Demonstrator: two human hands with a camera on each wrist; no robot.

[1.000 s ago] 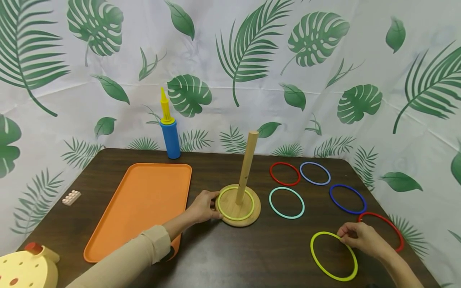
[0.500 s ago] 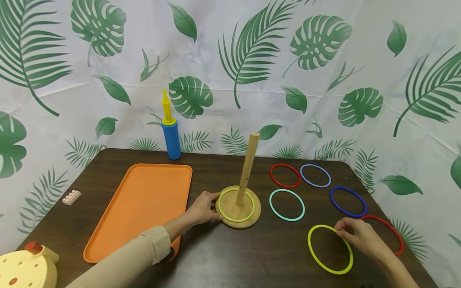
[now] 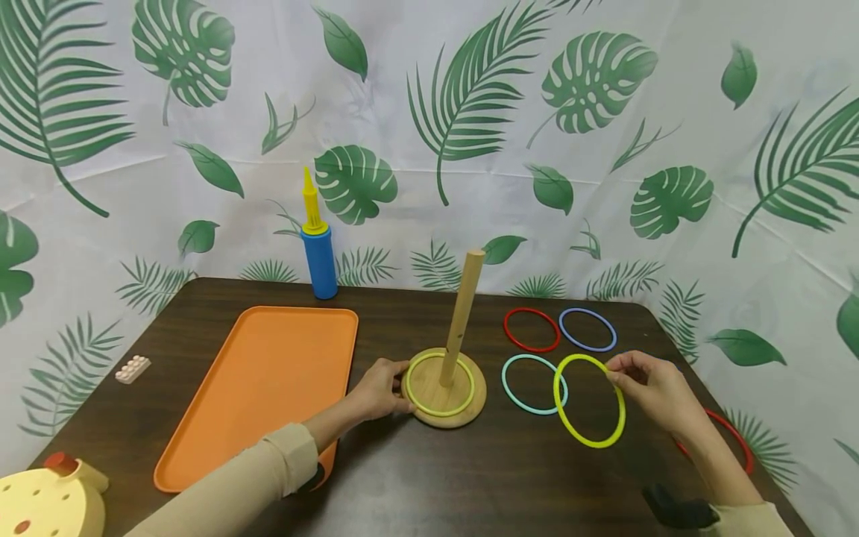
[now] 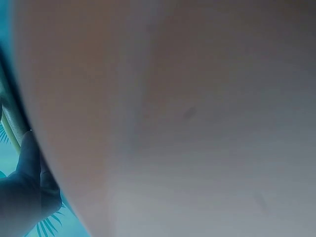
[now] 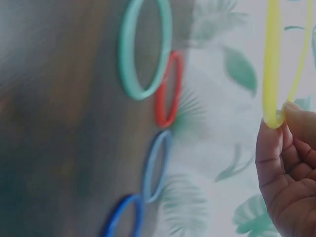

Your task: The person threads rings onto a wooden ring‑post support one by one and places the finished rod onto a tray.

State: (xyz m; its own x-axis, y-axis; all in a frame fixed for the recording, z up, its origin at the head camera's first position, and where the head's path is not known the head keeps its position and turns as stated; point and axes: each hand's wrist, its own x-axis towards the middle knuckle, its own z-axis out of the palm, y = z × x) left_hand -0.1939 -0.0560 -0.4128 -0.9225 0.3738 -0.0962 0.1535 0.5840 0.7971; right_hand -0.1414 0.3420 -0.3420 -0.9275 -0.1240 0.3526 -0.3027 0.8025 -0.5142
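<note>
A wooden peg stand (image 3: pixel 461 317) stands upright at mid-table, a yellow-green ring (image 3: pixel 440 414) lying around its peg on the round base. My left hand (image 3: pixel 380 389) grips the left edge of that base between thumb and fingers. To the right, my right hand (image 3: pixel 654 391) pinches a bright yellow ring (image 3: pixel 597 445) by its upper right side, held tilted above the table. In the right wrist view, thumb and fingers close on the yellow ring (image 5: pixel 271 64). Something pale and blurred fills most of the left wrist view; only part of a hand (image 4: pixel 29 182) shows.
Right of the stand lie a teal ring (image 3: pixel 505 380), a red ring (image 3: pixel 514 344), a light blue ring (image 3: pixel 579 344) and another red ring (image 3: pixel 745 447). A dark blue ring (image 5: pixel 139 215) shows in the right wrist view. Left are an orange tray (image 3: pixel 288 358) and a blue pump (image 3: pixel 320 262).
My right hand has lifted the yellow ring off the table and carried it leftward and away from me, in front of the teal ring. The left hand stays at the base.
</note>
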